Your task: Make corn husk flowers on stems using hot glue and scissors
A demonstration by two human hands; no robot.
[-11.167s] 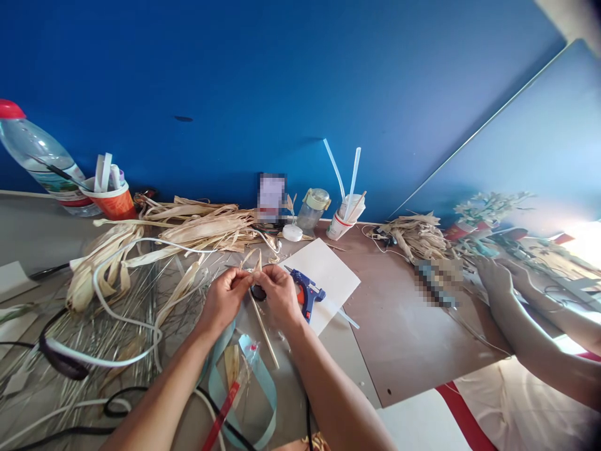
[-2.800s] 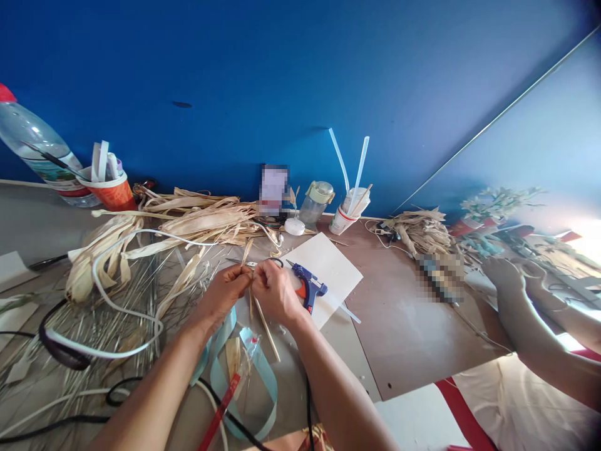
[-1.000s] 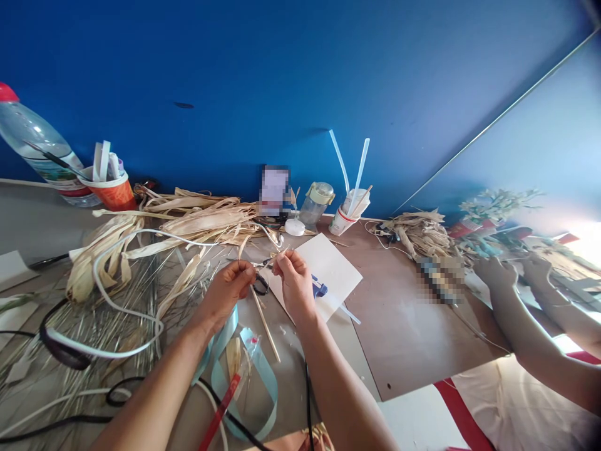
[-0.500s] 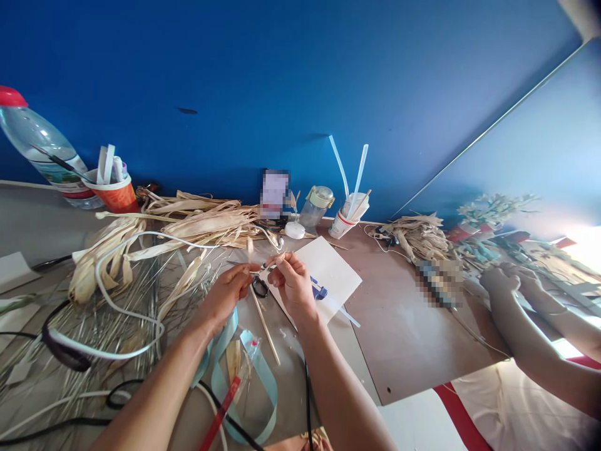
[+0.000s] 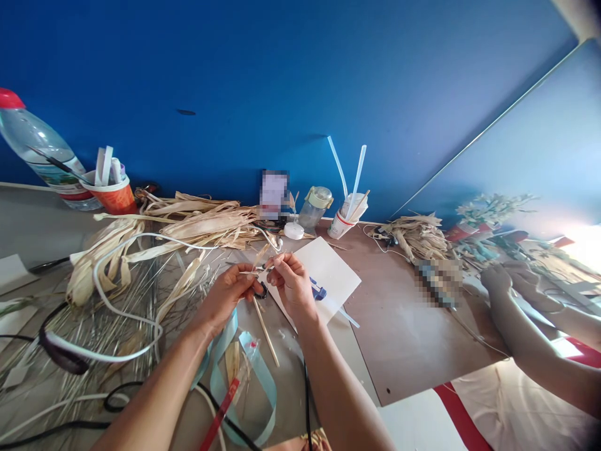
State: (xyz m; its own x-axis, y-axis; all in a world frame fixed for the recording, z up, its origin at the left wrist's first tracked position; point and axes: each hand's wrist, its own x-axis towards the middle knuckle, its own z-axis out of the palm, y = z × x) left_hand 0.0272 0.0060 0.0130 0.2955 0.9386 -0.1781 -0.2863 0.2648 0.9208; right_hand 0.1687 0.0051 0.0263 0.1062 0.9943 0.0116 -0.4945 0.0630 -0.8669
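Head view shows both bare hands raised close together over the middle of the grey surface (image 5: 350, 351). The left hand (image 5: 235, 287) pinches a thin pale strip (image 5: 253, 272) between thumb and fingertips; the right hand (image 5: 291, 279) pinches at its other end — the strip spans the small gap between them, too slight for its exact shape to be told. A black loop (image 5: 263, 292), like a scissor handle, shows just below the gap. Beside the right hand, a blue glue gun (image 5: 319, 290) lies on a white sheet (image 5: 340, 269), partly covered by that hand. Below the hands are a slim wooden stick (image 5: 267, 332), looped light-blue ribbon (image 5: 269, 382) and a red strip (image 5: 220, 413). Dried husks (image 5: 211, 219) lie heaped beyond the left hand, with a white cable (image 5: 96, 275) curving across them. At the back stand a clear jar (image 5: 310, 216) and a white cup (image 5: 339, 228). Far right — a co-worker's hands (image 5: 498, 279), close together.
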